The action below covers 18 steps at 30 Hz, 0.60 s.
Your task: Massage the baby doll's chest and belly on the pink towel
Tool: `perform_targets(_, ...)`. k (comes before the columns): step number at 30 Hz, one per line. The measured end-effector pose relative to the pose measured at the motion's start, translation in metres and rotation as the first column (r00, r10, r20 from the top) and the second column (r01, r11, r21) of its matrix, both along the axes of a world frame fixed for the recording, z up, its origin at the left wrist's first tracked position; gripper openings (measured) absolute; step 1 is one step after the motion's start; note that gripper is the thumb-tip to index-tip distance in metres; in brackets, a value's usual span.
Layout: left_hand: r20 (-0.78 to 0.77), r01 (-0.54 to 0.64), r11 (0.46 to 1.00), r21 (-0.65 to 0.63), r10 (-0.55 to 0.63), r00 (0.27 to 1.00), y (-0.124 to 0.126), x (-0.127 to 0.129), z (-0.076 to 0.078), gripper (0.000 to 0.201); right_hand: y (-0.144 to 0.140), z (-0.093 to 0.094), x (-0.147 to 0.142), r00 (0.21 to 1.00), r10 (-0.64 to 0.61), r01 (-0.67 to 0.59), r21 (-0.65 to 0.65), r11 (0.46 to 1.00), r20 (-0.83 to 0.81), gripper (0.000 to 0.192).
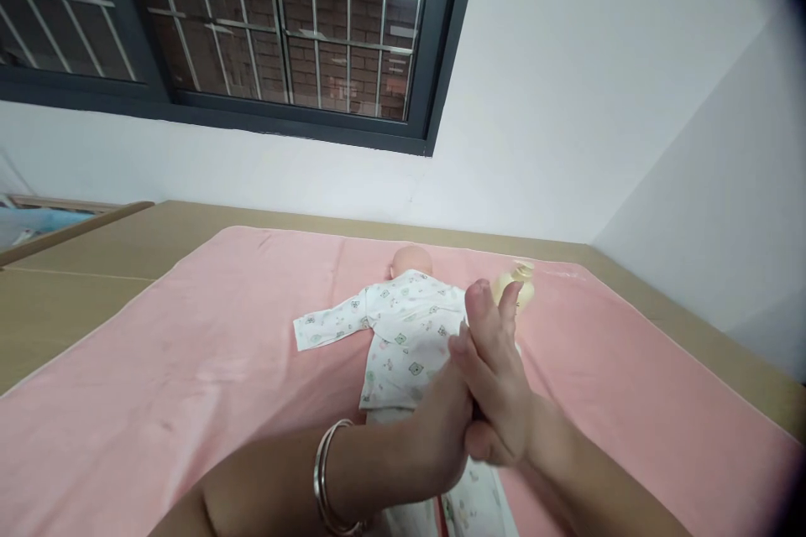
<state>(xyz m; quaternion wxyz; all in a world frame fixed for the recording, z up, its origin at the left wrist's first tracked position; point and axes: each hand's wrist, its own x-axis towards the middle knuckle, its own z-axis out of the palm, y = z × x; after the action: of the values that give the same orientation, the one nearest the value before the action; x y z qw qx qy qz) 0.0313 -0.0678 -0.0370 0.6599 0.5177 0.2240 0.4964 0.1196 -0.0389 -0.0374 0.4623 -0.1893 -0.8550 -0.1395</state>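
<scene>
My left hand [444, 428] and my right hand [500, 382] are pressed palm to palm above a baby doll [412, 260]. The right hand's fingers stretch upward, and its thumb lies low against the left hand. Most of my left fingers are hidden behind the right hand. Two silver bangles [322, 478] circle my left wrist. Beneath the hands, the doll lies in a white printed shirt [409, 336] and matching trousers [475, 495], one sleeve spread leftward. Its face is not visible. Just beyond my right fingertips stands a pale yellow bottle [520, 285], partly covered by them.
A pink sheet [252, 336] covers much of the tan surface [189, 222]. White walls [535, 101] rise at the back and right. Behind is a dark-framed window [428, 84] with metal bars. At far left, something light blue [44, 222] lies past a wooden edge.
</scene>
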Motion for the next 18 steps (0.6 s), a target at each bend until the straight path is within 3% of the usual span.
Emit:
perform_targets(2, -0.01, -0.028, 0.999, -0.02, 0.028, 1.0, 0.011, -0.01, 0.003, 0.067, 0.017, -0.002, 0.005, 0.997, -0.072, 0.071, -0.039, 0.997, -0.028, 0.058)
perform_targets(4, -0.021, -0.138, 0.986, -0.094, 0.136, 0.99, 0.03, -0.018, 0.002, 0.058, 0.034, -0.008, 0.009, 0.975, -0.191, 0.161, -0.233, 0.959, -0.112, 0.057)
perform_targets(5, -0.045, -0.249, 0.962, -0.115, 0.246, 0.968, 0.042, -0.022, -0.002, 0.055, 0.043, -0.012, 0.01, 0.957, -0.242, 0.178, -0.336, 0.925, -0.159, 0.057)
perform_targets(7, -0.117, -0.484, 0.874, -0.047, 0.477, 0.871, 0.072, -0.027, -0.016, 0.049, 0.062, -0.025, 0.009, 0.935, -0.281, 0.153, -0.467, 0.871, -0.218, 0.055)
perform_targets(10, -0.219, -0.649, 0.737, 0.188, 0.676, 0.704, 0.115, -0.031, -0.049, 0.044, 0.085, -0.05, 0.002, 0.959, -0.232, 0.109, -0.549, 0.829, -0.161, 0.048)
perform_targets(12, -0.277, -0.692, 0.657, 0.299, 0.754, 0.596, 0.135, -0.033, -0.074, 0.043, 0.095, -0.065, -0.004, 0.975, -0.2, 0.095, -0.631, 0.77, -0.097, 0.047)
perform_targets(14, -0.291, -0.704, 0.619, 0.347, 0.785, 0.547, 0.143, -0.034, -0.095, 0.043, 0.1, -0.074, -0.01, 0.993, -0.12, 0.084, -0.645, 0.759, -0.012, 0.048)
perform_targets(18, -0.244, -0.654, 0.656, 0.376, 0.751, 0.614, 0.137, -0.038, -0.113, 0.043, 0.112, -0.077, -0.011, 0.977, -0.01, 0.131, -0.564, 0.815, 0.211, 0.046)
